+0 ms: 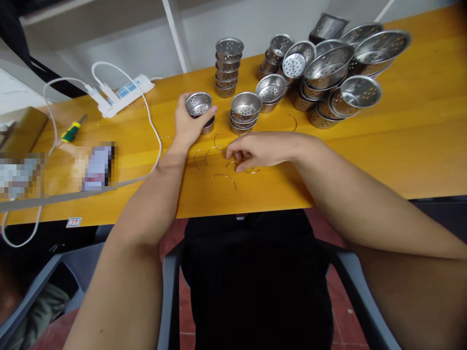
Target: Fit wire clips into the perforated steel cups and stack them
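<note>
The tabletop is yellow, wood-grained and glossy, against a pale partition; the floor is red. A label on the front edge bears red marking, not surely legible. Left hand: fingers closed around perforated cups on the tabletop, beside another stack. Right hand: fingers half curled at scattered wires; any hold cannot be told.

Black clothing at six o'clock, bare left arm at eight with small dark spot, bare right arm at four, left hand and right hand bare
</note>
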`<state>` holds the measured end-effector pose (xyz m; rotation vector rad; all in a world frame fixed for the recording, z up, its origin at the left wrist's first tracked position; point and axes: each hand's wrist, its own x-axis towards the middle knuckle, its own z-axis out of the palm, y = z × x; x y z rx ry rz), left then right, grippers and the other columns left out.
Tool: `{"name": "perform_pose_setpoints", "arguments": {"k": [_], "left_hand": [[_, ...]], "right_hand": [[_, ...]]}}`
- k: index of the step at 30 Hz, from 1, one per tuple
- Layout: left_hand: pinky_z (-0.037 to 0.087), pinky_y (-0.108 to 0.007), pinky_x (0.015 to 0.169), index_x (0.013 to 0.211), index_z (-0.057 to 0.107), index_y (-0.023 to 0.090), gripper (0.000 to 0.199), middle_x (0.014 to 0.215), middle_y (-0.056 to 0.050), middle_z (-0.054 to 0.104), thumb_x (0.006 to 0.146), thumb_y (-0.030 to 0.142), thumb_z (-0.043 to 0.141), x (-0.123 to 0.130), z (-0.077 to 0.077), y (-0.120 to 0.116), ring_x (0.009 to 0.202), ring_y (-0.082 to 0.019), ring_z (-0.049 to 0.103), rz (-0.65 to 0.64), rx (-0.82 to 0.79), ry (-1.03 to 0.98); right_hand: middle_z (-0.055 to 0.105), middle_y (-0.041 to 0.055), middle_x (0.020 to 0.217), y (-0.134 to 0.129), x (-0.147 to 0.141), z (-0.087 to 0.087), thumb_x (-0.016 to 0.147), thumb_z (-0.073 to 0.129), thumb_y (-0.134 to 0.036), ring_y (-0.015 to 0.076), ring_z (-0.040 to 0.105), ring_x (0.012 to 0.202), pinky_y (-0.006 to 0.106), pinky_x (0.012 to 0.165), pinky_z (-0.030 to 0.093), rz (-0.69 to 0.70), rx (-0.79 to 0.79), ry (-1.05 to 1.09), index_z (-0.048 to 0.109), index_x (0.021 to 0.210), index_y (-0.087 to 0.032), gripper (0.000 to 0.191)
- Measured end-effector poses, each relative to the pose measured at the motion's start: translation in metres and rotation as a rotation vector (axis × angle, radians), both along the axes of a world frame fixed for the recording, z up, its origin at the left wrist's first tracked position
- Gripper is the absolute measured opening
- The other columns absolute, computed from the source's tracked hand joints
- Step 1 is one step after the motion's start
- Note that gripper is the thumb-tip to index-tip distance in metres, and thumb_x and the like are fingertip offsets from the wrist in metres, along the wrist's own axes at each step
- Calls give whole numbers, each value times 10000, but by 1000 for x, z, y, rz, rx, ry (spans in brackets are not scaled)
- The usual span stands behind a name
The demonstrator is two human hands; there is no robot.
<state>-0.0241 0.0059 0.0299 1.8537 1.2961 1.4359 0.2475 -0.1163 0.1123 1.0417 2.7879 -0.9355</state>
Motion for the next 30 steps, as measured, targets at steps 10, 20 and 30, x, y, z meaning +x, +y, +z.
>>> {"name": "perform_pose_setpoints", "arguments": {"k": [10, 20, 30], "left_hand": [[651, -531, 1257, 1244, 661, 324, 965, 1221, -15, 853, 683, 959, 1122, 1, 1, 0, 1359, -279, 783, 8, -24, -44], [588, -528, 1267, 1317, 600, 315, 1081, 1126, 6, 830, 729, 1174, 891, 0, 2, 0, 1310, -232, 724, -7, -28, 73], [503, -558, 1354, 1257, 584, 335, 1131, 1101, 8, 807, 698, 1313, 681, 0, 16, -7, 1441, -233, 652, 23, 46, 129]], "right_hand": [[879, 70, 1134, -5, 3, 2, 1001, 784, -42, 303, 808, 993, 399, 834, 530, -60, 153, -60, 798, 1280, -222, 332], [762, 71, 803, -3, 8, 5, 898, 864, -105, 319, 726, 747, 441, 674, 465, -193, 263, -255, 773, 797, -253, 200], [745, 31, 904, 9, 10, 1, 969, 817, -157, 249, 656, 825, 391, 728, 436, -146, 213, -21, 593, 902, -258, 255]]}}
